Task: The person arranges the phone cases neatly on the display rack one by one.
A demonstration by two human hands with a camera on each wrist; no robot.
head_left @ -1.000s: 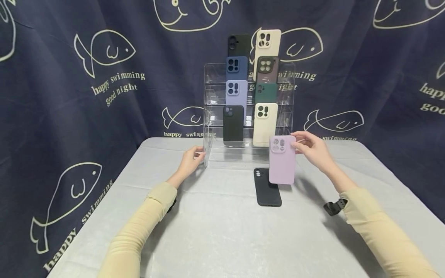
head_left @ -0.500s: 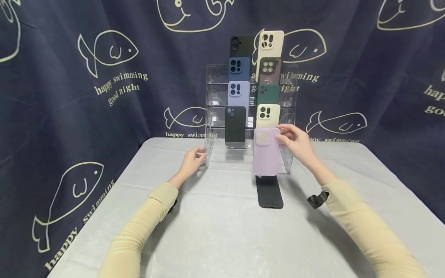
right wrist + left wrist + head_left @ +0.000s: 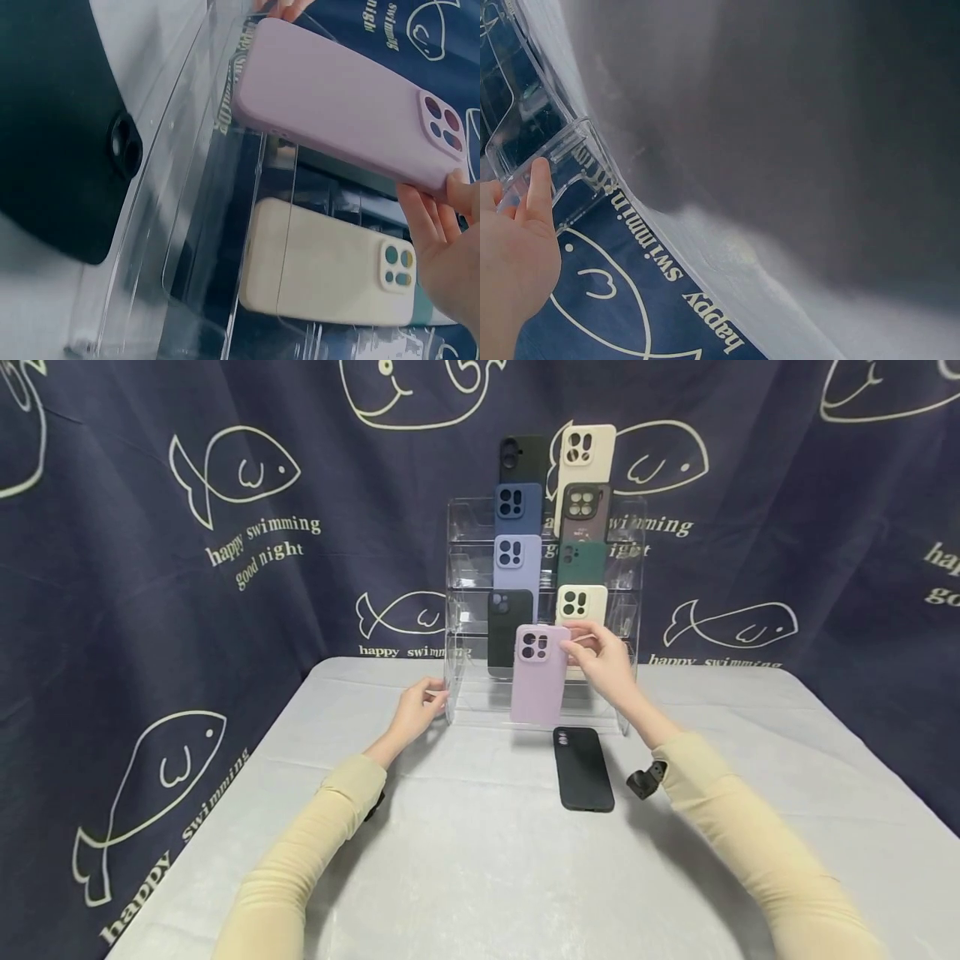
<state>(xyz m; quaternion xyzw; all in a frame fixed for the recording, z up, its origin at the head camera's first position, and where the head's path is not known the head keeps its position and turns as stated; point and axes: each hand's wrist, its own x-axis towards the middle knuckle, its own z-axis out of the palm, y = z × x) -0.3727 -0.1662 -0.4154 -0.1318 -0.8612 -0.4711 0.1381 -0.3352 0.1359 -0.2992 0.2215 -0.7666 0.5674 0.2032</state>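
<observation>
A lilac phone case (image 3: 538, 685) hangs upright in front of the clear acrylic display stand (image 3: 465, 697). My right hand (image 3: 602, 662) pinches its upper right edge between thumb and fingers, below the camera cutout, as the right wrist view also shows. Behind it, a black case (image 3: 500, 631) is partly covered, and a cream case (image 3: 581, 602) stands in the stand beside my hand. On the left, my left hand (image 3: 418, 703) touches the stand's outer side with its fingertips; in the left wrist view one straight finger (image 3: 540, 191) lies against the clear plastic.
Another black phone case (image 3: 585, 770) lies flat on the pale tablecloth (image 3: 465, 860) in front of the stand. Higher tiers hold a blue case (image 3: 528, 514), a periwinkle case (image 3: 527, 568), a green case (image 3: 588, 564) and others. A dark fish-print curtain (image 3: 360, 510) hangs behind.
My right hand has carried the lilac case leftward, from the stand's right side past the cream case to the front of the lower black case. The left hand has stayed at the stand.
</observation>
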